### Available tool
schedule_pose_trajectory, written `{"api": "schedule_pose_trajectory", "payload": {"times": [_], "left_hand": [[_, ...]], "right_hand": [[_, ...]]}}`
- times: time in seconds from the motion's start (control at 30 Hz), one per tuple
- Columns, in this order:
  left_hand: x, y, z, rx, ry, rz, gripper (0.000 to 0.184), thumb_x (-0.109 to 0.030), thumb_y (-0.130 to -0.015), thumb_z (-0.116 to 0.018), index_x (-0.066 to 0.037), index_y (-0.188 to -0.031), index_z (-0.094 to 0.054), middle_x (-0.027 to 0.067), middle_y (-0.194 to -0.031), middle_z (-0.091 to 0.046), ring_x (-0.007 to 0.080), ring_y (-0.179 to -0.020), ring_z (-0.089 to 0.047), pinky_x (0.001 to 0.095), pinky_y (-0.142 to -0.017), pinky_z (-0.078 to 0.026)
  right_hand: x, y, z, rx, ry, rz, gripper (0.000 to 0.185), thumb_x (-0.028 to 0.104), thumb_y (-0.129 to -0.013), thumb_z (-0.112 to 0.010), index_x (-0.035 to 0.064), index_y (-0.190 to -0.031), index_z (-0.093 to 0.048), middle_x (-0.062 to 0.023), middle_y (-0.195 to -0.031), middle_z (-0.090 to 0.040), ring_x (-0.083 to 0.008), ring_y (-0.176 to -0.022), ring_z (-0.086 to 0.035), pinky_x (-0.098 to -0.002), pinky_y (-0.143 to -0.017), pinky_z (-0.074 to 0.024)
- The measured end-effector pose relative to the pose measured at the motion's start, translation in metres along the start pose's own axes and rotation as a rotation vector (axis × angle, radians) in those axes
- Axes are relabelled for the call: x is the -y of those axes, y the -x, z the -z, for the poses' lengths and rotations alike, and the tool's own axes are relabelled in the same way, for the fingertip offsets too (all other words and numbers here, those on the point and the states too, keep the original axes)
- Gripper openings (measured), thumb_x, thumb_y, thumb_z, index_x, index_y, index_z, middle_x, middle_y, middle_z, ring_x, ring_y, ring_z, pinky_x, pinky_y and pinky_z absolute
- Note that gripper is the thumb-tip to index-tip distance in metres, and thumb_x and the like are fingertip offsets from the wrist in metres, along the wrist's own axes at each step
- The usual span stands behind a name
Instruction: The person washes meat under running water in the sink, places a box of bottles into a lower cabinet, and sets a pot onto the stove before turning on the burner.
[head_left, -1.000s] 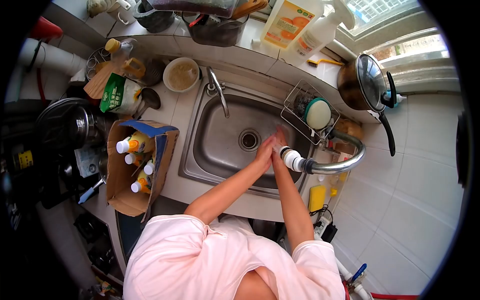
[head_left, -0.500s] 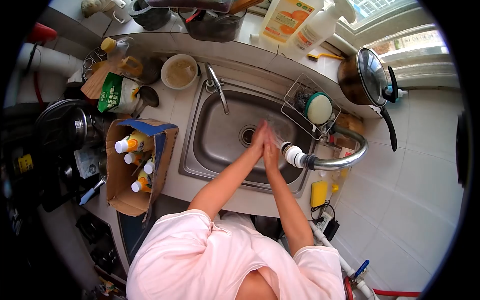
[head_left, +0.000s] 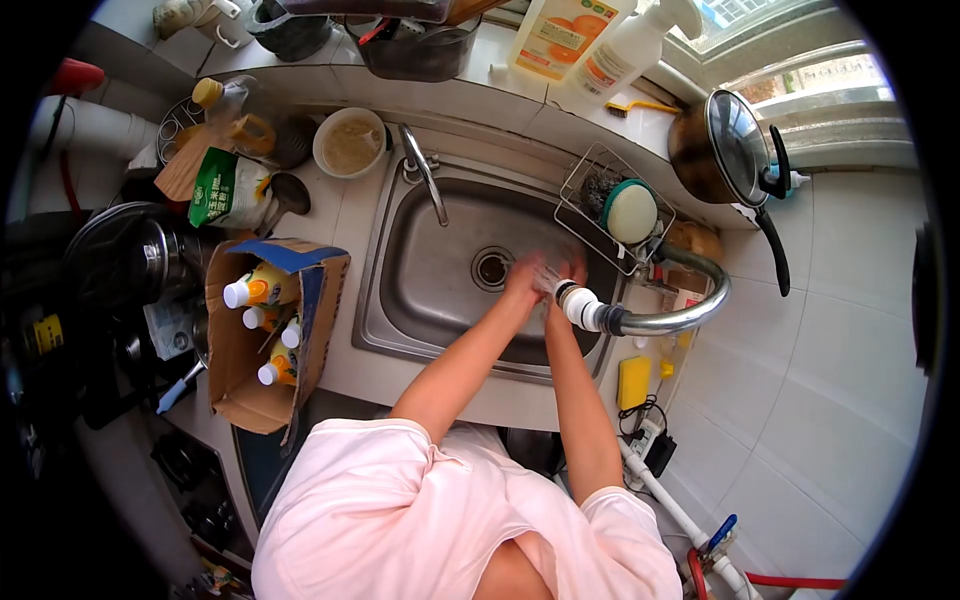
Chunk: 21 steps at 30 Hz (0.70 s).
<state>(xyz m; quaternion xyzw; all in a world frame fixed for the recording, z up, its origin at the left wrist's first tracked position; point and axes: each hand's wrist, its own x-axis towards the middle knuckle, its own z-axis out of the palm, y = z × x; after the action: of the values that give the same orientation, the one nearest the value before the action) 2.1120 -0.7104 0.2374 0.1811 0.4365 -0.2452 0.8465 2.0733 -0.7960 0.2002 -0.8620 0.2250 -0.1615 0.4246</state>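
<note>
Both of my hands are over the steel sink (head_left: 410, 235), in the running water that comes from the white nozzle of the curved faucet (head_left: 590, 308). My left hand (head_left: 523, 277) is left of the stream, its fingers stretched out and a little blurred, with nothing in it. Just right of the stream is my right hand (head_left: 572, 272), partly hidden behind the nozzle; its visible fingers are apart and hold nothing. A small gap separates the hands. The drain (head_left: 491, 268) lies left of my left hand.
A second, slim faucet (head_left: 425, 175) stands at the sink's back left. A wire rack (head_left: 590, 205) holds a round scrubber (head_left: 632, 212). Left are a cardboard box (head_left: 320, 330) with several bottles and a white bowl (head_left: 350, 143). A yellow sponge (head_left: 633, 383) and a lidded pot (head_left: 700, 150) are right.
My hands were pressed together, palm to palm; now they are apart, with the right hand moved to the right. The whole view has shifted slightly.
</note>
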Motion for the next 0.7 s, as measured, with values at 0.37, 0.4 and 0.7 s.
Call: {"api": "schedule_pose_trajectory", "payload": {"times": [0.37, 0.4, 0.7], "left_hand": [[-0.002, -0.035, 0.005, -0.086, 0.171, 0.088, 0.011, -0.019, -0.083, -0.055, -0.008, -0.085, -0.051, 0.0076, -0.074, -0.051, 0.0227, -0.063, -0.049, 0.0361, -0.055, -0.044], [-0.005, -0.031, 0.000, -0.056, 0.202, 0.143, 0.008, -0.015, -0.083, -0.055, -0.008, -0.085, -0.051, 0.0078, -0.073, -0.050, 0.0235, -0.063, -0.050, 0.0351, -0.055, -0.044], [0.016, -0.055, 0.020, 0.037, 0.440, 0.232, 0.029, -0.010, -0.085, -0.046, -0.007, -0.113, -0.049, 0.0095, -0.085, -0.054, 0.0218, -0.070, -0.052, 0.0343, -0.060, -0.045]], "right_hand": [[0.020, 0.023, 0.048, -0.052, -0.330, -0.065, 0.034, 0.015, -0.085, -0.057, 0.0022, -0.115, -0.050, -0.0063, -0.109, -0.053, -0.0165, -0.100, -0.050, -0.0299, -0.090, -0.0372], [0.015, 0.025, 0.049, -0.045, -0.375, -0.114, 0.033, 0.015, -0.085, -0.057, 0.0024, -0.115, -0.051, -0.0059, -0.108, -0.054, -0.0163, -0.099, -0.050, -0.0298, -0.090, -0.0379], [0.041, 0.032, 0.049, -0.014, -0.329, -0.068, 0.025, 0.009, -0.084, -0.056, 0.0021, -0.108, -0.055, -0.0063, -0.102, -0.057, -0.0179, -0.093, -0.053, -0.0320, -0.087, -0.0406]]}}
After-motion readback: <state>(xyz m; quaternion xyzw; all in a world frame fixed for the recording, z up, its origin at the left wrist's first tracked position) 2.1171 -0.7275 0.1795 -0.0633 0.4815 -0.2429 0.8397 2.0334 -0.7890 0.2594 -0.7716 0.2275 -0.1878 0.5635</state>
